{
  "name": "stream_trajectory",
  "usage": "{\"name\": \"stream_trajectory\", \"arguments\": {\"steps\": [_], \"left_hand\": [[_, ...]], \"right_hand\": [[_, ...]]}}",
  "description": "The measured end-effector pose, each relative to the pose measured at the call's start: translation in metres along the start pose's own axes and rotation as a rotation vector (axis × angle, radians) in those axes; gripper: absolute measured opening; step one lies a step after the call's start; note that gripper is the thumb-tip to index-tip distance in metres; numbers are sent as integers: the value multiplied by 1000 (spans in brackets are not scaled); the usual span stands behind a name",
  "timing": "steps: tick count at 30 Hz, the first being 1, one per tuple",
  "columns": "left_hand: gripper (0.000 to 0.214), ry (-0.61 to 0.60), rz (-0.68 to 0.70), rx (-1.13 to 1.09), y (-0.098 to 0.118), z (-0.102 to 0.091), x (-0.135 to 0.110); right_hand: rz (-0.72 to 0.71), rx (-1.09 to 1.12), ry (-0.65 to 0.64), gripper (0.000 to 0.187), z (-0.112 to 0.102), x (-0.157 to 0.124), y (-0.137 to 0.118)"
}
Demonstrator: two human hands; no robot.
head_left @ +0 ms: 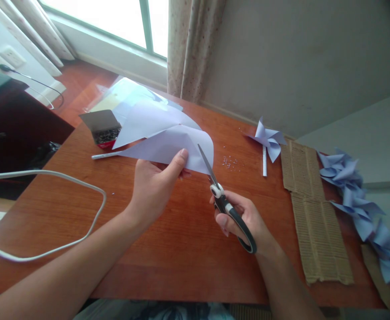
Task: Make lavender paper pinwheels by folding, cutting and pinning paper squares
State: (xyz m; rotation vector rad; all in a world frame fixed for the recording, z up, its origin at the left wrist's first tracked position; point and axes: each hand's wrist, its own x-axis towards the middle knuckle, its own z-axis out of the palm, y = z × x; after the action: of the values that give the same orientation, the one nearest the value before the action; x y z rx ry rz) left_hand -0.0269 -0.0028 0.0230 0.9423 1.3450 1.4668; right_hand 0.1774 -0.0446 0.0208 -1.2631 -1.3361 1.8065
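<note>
My left hand (157, 182) pinches the near edge of a pale lilac folded paper sheet (168, 138), holding it up above the wooden table (175, 231). In my right hand (241, 218) are black-handled scissors (226, 204). Their blades point up and away, and the tips reach into the paper's right side. A white stick (103, 155) lies on the table just under the paper's left corner.
An open box of pins (103, 129) sits at the back left beside more paper sheets (128, 95). A finished paper pinwheel (268, 140) lies right of centre, near small scattered pins (230, 162). Corrugated cardboard strips (315, 218) and several more pinwheels (361, 204) lie on the right. A white cable (48, 213) loops at the left.
</note>
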Motion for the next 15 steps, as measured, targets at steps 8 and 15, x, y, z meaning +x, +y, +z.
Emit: {"name": "stream_trajectory", "arguments": {"steps": [8, 15], "left_hand": [[28, 12, 2, -4, 0, 0, 0], [27, 22, -3, -1, 1, 0, 0]], "right_hand": [[14, 13, -4, 41, 0, 1, 1], [30, 12, 7, 39, 0, 1, 1]]}}
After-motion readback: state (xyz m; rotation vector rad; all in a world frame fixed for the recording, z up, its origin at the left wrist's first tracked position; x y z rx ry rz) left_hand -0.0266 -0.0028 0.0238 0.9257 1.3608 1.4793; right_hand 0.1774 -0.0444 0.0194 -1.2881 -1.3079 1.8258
